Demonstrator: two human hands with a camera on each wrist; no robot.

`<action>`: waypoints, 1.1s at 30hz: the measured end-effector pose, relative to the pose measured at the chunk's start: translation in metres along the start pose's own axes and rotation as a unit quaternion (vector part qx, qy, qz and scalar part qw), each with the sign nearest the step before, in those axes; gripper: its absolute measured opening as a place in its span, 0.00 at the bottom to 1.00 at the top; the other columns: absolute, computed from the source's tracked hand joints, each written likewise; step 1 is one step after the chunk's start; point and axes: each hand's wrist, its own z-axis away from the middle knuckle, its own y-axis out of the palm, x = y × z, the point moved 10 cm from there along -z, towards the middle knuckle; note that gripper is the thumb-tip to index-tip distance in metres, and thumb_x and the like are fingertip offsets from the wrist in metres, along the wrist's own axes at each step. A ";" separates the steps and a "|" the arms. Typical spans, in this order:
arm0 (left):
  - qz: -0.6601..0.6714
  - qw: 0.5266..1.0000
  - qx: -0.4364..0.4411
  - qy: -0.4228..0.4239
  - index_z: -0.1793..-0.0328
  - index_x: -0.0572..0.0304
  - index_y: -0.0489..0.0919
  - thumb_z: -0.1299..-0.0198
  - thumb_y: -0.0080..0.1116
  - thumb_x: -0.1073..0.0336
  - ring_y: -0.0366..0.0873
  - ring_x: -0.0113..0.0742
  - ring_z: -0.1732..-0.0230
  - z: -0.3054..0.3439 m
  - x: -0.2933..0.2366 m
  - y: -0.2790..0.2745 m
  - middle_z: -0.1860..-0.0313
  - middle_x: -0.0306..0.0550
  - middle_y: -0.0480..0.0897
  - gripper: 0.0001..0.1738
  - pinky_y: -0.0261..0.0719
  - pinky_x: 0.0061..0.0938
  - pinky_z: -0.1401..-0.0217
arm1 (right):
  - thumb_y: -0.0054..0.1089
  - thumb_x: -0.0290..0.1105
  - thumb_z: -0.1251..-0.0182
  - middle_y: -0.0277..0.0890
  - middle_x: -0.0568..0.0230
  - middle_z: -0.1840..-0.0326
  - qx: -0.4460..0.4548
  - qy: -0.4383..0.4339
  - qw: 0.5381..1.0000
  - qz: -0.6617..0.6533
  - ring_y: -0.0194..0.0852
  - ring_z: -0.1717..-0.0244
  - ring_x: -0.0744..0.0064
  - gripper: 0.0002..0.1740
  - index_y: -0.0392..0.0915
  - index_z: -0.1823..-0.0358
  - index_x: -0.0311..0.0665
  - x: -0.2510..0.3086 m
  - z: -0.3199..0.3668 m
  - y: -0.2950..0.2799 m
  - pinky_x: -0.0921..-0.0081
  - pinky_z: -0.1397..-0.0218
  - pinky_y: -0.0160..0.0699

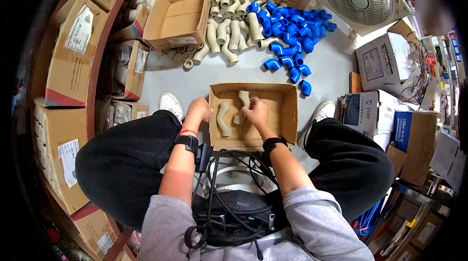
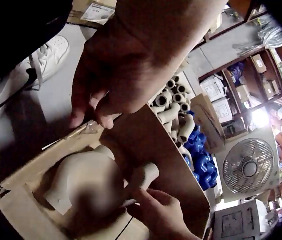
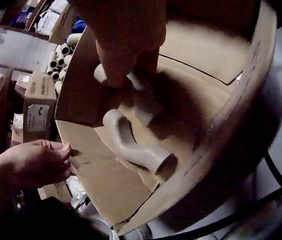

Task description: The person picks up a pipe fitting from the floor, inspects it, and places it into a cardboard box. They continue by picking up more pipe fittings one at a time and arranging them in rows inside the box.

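Left hand (image 1: 199, 110) pinches the carton rim (image 1: 253, 84), right hand (image 1: 257, 113) a beige pipe (image 1: 244, 97); second pipe (image 1: 221, 118) lies between hands.

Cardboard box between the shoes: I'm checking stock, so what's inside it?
Inside the cardboard box are a curved pipe at left and what looks like a second pipe held by the right hand. Its fingers cover that pipe's middle; the floor beneath is hidden.

Grey floor (image 1: 165, 78) is spreading out; a shelf (image 1: 90, 100) is lining its left, a fan (image 1: 359, 1) is resting ahead, a light (image 2: 260, 118) is glaring.
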 end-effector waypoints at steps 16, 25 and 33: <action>0.000 0.999 -0.020 0.042 0.78 0.67 0.78 0.56 0.56 0.63 0.76 0.38 0.81 0.009 -0.012 -0.003 0.85 0.49 0.77 0.11 0.73 0.29 0.72 | 0.61 0.54 0.66 0.68 0.52 0.54 0.259 0.112 0.905 0.319 0.71 0.57 0.63 0.35 0.69 0.57 0.39 -0.002 0.027 0.050 0.70 0.58 0.71; -0.029 0.995 -0.079 0.059 0.81 0.63 0.78 0.60 0.56 0.61 0.75 0.43 0.80 -0.005 -0.004 0.001 0.85 0.51 0.76 0.11 0.72 0.32 0.70 | 0.57 0.22 0.60 0.67 0.47 0.61 -0.028 -0.049 0.988 0.144 0.68 0.61 0.48 0.22 0.64 0.59 0.32 0.012 -0.005 -0.002 0.61 0.60 0.70; 0.024 0.999 -0.014 0.029 0.80 0.65 0.78 0.58 0.55 0.63 0.76 0.39 0.81 0.000 -0.002 0.007 0.86 0.48 0.77 0.11 0.73 0.29 0.71 | 0.53 0.19 0.62 0.66 0.48 0.61 -0.090 -0.164 0.981 0.058 0.63 0.56 0.47 0.20 0.65 0.61 0.31 0.047 0.007 -0.007 0.62 0.56 0.65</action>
